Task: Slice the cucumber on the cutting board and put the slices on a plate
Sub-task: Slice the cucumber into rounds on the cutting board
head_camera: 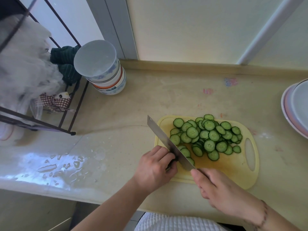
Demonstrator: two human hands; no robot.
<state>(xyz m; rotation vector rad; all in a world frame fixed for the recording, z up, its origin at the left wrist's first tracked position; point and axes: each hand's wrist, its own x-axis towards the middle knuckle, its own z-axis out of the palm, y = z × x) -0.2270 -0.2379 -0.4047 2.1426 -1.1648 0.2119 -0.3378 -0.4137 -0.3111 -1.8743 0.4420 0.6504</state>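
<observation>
Last cuts under way; left hand (154,165) fingers curled on cucumber stub (173,161), right hand (215,189) clamped on knife (168,144); slices (208,135) heaped mid cutting board (233,165); next, moving slices to plate (290,104), far right.

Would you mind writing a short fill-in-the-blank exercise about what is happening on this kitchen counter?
1. The cucumber slices lie piled on a cutting board whose colour is ____.
2. The right hand grips the handle of a ____.
3. The left hand holds the last piece of cucumber against the ____ side of the blade.
4. Beside the wire rack, the bowls stand in a ____.

Missing words: yellow; knife; left; stack
</observation>
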